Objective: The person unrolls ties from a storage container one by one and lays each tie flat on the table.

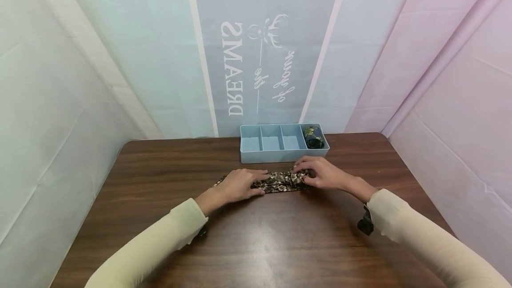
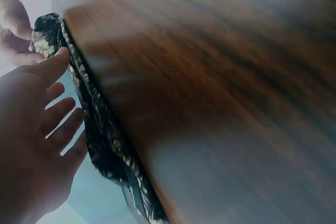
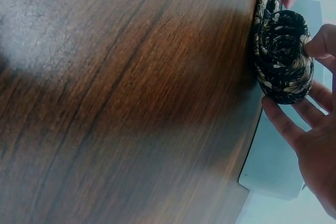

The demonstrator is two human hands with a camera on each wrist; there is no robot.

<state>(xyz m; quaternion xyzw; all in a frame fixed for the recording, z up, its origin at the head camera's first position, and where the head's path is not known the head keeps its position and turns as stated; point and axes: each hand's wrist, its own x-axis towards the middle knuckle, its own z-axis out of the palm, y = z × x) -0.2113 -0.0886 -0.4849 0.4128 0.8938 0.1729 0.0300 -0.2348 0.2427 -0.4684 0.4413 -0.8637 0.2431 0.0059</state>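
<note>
A dark floral cloth strip [image 1: 280, 182] lies flat on the table, its right end rolled into a thick coil [image 3: 283, 59]. My right hand [image 1: 322, 173] grips that coil, thumb on the near side and fingers behind it, as the right wrist view shows [image 3: 317, 145]. Over the left part of the strip, my left hand [image 1: 238, 184] rests with fairly straight fingers; in the left wrist view that hand [image 2: 37, 124] has its thumb and fingers along the folded cloth [image 2: 97, 124].
Behind the cloth stands a light blue tray [image 1: 264, 157] with several compartments; the rightmost holds a rolled dark cloth with yellow-green flowers [image 1: 313, 138]. The brown wooden table [image 1: 256, 243] ends at printed curtains [image 1: 160, 57] at the back and sides.
</note>
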